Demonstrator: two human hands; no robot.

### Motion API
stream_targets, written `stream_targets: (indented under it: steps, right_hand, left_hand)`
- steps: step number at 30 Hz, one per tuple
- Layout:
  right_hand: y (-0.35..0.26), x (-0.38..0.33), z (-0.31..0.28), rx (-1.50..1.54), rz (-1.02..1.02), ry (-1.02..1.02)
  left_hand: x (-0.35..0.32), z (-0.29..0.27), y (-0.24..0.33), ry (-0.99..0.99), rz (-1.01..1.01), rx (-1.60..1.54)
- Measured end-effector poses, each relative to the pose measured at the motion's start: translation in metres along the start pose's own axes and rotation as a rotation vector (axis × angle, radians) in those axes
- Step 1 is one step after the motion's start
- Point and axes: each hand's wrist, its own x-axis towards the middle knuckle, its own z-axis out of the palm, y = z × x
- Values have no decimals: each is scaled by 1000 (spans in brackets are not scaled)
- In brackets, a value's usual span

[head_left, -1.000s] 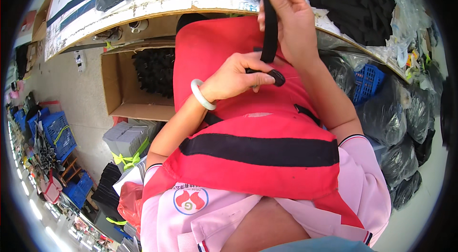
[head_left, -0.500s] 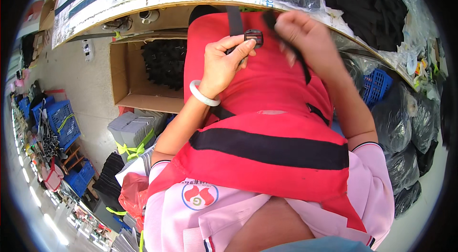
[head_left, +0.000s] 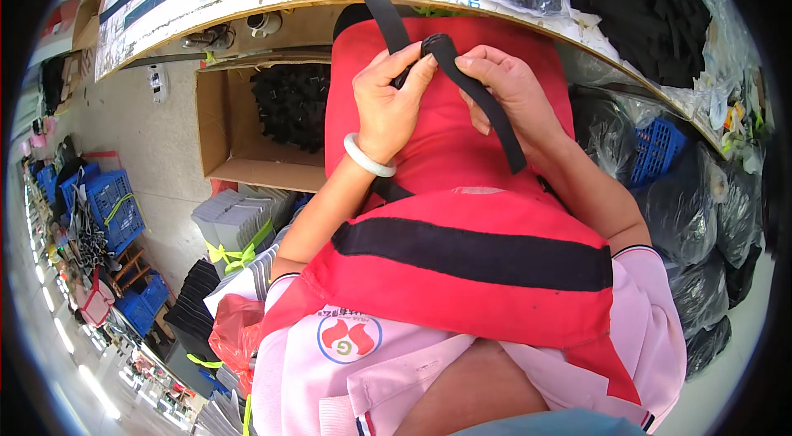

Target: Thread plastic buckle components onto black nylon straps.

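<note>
L hand (head_left: 386,102) pinching blk buckle (head_left: 428,45) – mostly hidden by strap (head_left: 493,112); R hand (head_left: 516,94) pinching strap – grip partly hidden.

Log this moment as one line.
left hand: pinches black strap | right hand: holds strap | red apron: beneath hands

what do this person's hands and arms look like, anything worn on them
Both hands are gloveless. A smooth, pale, rounded bangle circles the wrist of the left hand; no bracelet shows on the right hand. The short sleeves are pink with thin striped edging.
</note>
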Motion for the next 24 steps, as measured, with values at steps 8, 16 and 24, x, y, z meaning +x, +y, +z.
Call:
stream_targets:
  steps: [8, 16, 24]
  right_hand:
    - [5, 4, 5, 7, -87, -15]
    - [11, 17, -11, -57, -55, -50]
    - [15, 14, -5, -214, -172, 4]
  left_hand:
    - [2, -2, 5, 29, 138, 112]
    - [-2, -2, -10, -17, -3, 79]
    - [-1, -8, -16, -35, -47, 30]
